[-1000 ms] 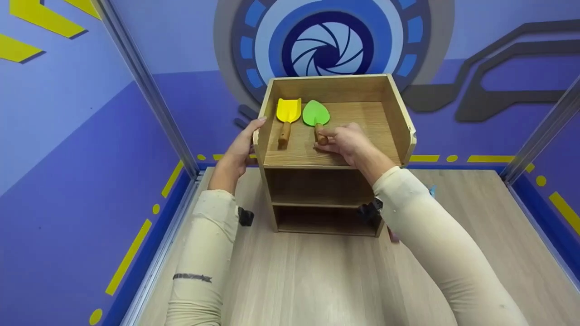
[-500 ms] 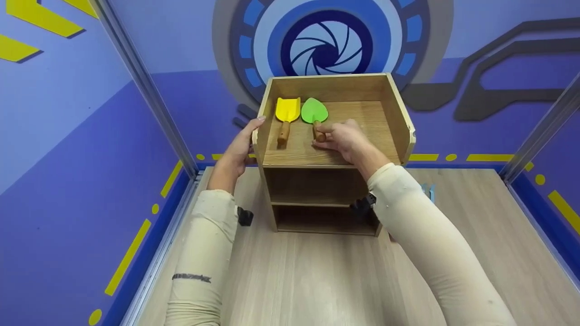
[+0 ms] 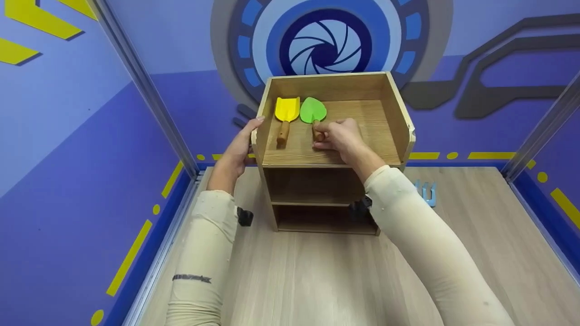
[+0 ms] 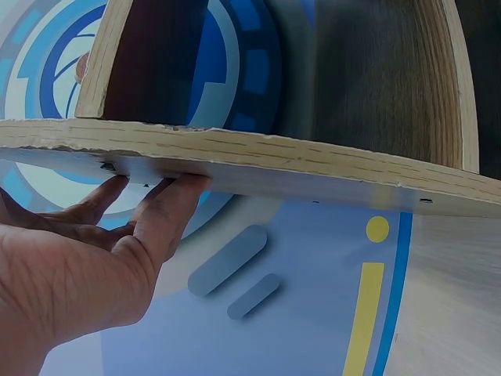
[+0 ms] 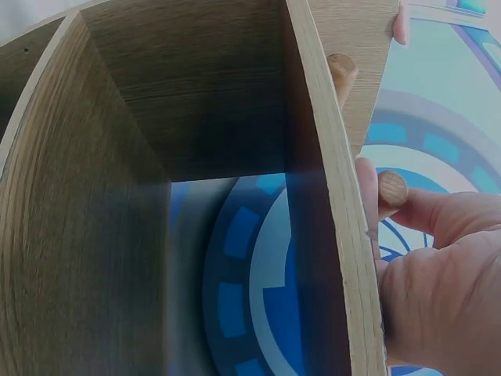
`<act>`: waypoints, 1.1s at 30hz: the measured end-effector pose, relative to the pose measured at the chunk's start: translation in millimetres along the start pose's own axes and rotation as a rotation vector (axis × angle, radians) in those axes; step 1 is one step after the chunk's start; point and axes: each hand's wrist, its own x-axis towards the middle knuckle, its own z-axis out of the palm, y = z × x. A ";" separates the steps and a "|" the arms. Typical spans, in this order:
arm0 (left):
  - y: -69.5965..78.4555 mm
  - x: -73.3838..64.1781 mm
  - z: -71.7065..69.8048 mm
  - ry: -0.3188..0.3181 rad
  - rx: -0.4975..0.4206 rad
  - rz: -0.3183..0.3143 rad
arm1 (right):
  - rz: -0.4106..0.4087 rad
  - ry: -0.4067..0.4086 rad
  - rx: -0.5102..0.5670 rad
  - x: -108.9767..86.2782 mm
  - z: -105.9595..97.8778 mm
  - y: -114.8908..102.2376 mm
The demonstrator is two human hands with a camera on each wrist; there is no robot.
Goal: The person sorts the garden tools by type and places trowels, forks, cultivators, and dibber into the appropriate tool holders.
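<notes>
A small wooden shelf (image 3: 333, 165) stands on the table with its top tray facing me. On its top lie a yellow hand shovel (image 3: 287, 110) and, to the right of it, a green hand trowel (image 3: 313, 110), both with wooden handles. My right hand (image 3: 346, 139) pinches the trowel's handle between thumb and fingers; the handle's end (image 5: 391, 188) shows in the right wrist view. My left hand (image 3: 238, 149) holds the shelf's left side panel, thumb over the edge. In the left wrist view, its fingers (image 4: 176, 207) press the panel's outer face.
A light blue pronged tool head (image 3: 428, 194) lies on the table right of the shelf, partly hidden by my right sleeve. Two open compartments (image 3: 321, 186) are below the shelf's top. Printed walls (image 3: 190, 117) enclose the table (image 3: 290, 280) behind and at the sides.
My right forearm has shifted slightly left, uncovering more of the blue pronged head. The trowel stays beside the shovel in my right hand's grip. My left hand keeps its place.
</notes>
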 end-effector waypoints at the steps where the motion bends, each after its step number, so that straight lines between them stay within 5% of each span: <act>1: 0.0 0.1 0.3 0.000 0.001 -0.001 | -0.001 0.000 0.001 0.0 -0.3 0.0; 33: 0.2 2.7 -1.5 -0.030 0.007 0.018 | -0.006 0.032 -0.071 -0.7 0.5 2.0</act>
